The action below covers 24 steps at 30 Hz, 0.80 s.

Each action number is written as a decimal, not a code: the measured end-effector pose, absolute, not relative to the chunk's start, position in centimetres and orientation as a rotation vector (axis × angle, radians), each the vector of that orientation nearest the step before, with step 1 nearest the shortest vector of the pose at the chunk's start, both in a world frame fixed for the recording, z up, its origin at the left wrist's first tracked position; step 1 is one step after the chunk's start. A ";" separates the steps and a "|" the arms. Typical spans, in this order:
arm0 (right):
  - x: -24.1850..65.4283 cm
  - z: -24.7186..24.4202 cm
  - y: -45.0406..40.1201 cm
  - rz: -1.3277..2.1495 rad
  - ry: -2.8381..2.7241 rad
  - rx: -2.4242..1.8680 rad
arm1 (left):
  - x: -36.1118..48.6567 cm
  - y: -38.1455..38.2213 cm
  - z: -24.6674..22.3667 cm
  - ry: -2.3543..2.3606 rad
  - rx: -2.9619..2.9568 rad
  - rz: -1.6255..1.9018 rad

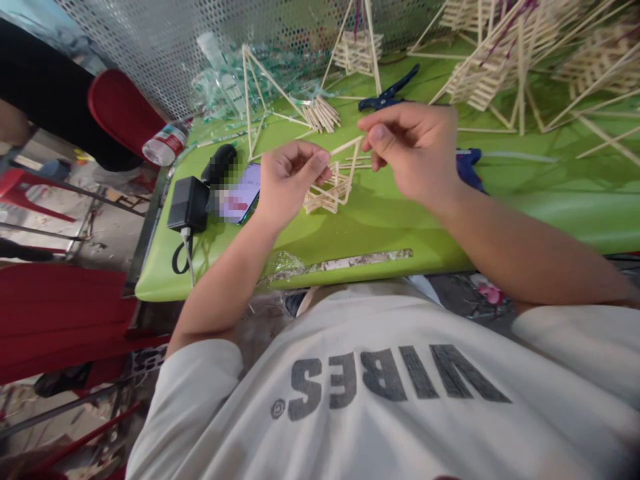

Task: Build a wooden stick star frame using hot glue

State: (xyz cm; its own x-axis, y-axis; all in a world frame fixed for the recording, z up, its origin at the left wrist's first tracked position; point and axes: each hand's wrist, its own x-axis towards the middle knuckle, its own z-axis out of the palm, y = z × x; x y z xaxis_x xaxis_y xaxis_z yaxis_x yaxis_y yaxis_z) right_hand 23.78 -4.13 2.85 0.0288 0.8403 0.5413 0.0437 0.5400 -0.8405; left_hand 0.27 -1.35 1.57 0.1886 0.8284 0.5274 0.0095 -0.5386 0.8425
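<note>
Left hand (296, 170) and right hand (413, 143) pinch opposite ends of a wooden stick (345, 146), probably for steadiness; a stick lattice (325, 201) sits inside the table's (395, 230) near edge.

A slim, pale wooden stick (346, 145) is held aloft at a slight slant, its right end meeting the top of a second stick (353, 169) in a sharp corner. This second one slopes down to a small openwork stack of crisscrossed sticks (323, 203) sitting on the green tabletop (280, 243); whether they are joined is unclear.
</note>
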 end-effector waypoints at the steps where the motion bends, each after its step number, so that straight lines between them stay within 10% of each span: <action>1: 23.8 2.9 -4.3 0.722 -1.434 -0.841 | 0.3 -1.4 1.6 0.800 1.734 1.427; 24: 24.8 5.2 -3.7 0.840 -1.109 -0.740 | -2.6 -4.5 10.7 0.667 2.101 2.098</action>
State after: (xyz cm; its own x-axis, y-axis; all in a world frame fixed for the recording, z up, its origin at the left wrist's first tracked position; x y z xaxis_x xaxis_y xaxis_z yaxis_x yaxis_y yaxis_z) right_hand 24.84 -3.70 5.25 0.2164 0.8651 0.4525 -0.2009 0.4930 -0.8465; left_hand -2.59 -4.48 10.68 -0.0438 0.3698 0.9281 0.2340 -0.8994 0.3694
